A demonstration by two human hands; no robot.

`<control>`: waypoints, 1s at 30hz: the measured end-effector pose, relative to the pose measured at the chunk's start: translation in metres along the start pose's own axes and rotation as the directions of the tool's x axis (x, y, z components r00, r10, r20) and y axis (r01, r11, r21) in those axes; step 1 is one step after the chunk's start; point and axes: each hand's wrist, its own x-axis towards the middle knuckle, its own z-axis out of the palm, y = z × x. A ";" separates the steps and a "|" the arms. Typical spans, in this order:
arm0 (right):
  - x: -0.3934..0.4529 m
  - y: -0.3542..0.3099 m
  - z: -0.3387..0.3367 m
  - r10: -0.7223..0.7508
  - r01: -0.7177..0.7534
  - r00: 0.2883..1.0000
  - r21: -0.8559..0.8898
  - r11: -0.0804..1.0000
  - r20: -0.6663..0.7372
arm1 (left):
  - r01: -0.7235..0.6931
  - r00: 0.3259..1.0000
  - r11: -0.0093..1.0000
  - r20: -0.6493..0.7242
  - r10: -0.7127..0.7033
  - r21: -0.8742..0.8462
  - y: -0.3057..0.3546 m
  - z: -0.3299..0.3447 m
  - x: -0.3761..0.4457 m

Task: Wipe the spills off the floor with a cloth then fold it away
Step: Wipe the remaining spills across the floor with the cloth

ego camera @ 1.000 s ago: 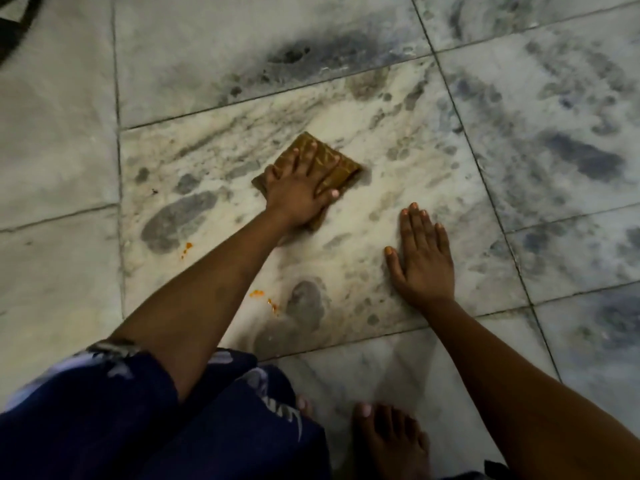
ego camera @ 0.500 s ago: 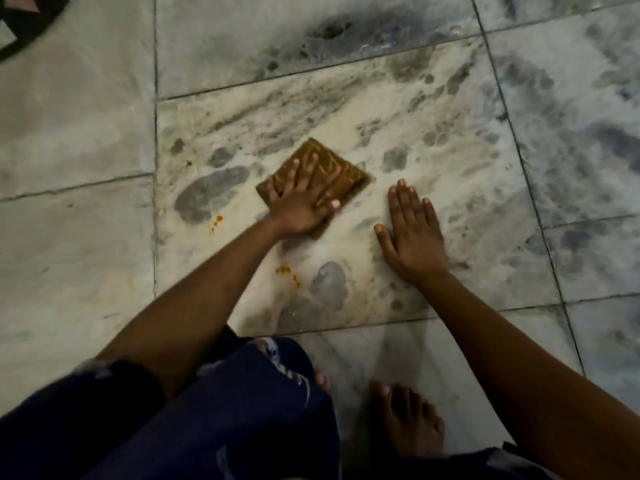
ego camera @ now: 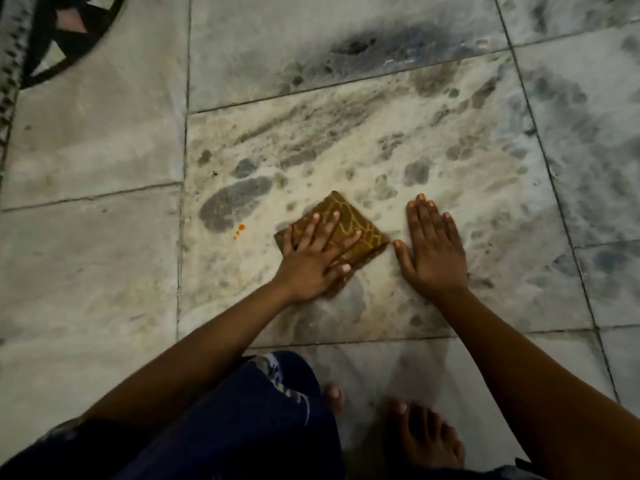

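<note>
Cloth (ego camera: pixel 349 221), a brown folded square with a lighter yellow crackle pattern, lies flat on the marble floor (ego camera: pixel 104 140), set diagonally near the middle of a mottled cream-and-grey tile. Left hand (ego camera: pixel 313 259) rests palm down on the near half of the cloth; its grip is spread, with straight fingers (ego camera: pixel 331 225) fanned across the fabric and the thumb lying along the near right edge. No finger curls round the cloth or pinches it. Right hand (ego camera: pixel 433 249) lies flat on the bare tile just beside the cloth's right corner; its grip is also spread, four fingers held close together and pointing away from the person, thumb angled toward the cloth corner without clearly touching it. Both forearms run back toward the lower edge of the view. Orange spill (ego camera: pixel 239 230), a few small drops, sits on the same tile to the left of the cloth, apart from it and beside a dark grey oval marking in the stone. Dark blue patterned garment (ego camera: pixel 249 420) covers the lower left of the view beneath the left forearm. Bare foot (ego camera: pixel 426 441) stands on the adjoining tile nearest the person, with the toes of a second foot showing just left of it at the garment's edge. A black inlaid floor motif (ego camera: pixel 52 39) occupies the far left corner.
</note>
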 end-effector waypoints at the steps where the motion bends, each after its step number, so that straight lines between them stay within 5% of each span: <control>1: 0.000 0.000 0.000 0.004 -0.004 1.000 -0.001 1.000 0.002 | 0.001 1.000 1.000 -0.009 -0.001 -0.023 -0.008 -0.005 0.010; 9: 0.001 -0.018 0.002 0.002 -0.002 1.000 0.041 0.999 -0.003 | 0.239 0.970 0.953 0.011 -0.241 -0.186 -0.067 -0.072 0.094; 20: 0.024 -0.035 0.011 -0.047 0.047 0.999 -0.006 0.999 -0.009 | 0.169 0.975 0.985 -0.138 -0.173 -0.042 -0.064 -0.012 0.016; 26: 0.025 -0.033 0.010 -0.040 0.040 0.999 -0.003 0.999 0.023 | 0.411 0.887 0.887 -0.134 -0.443 -0.209 -0.139 -0.072 0.093; 30: 0.025 -0.034 0.010 -0.045 0.045 0.999 0.013 0.999 0.017 | 0.518 0.818 0.826 -0.155 -0.554 -0.224 -0.130 -0.076 0.102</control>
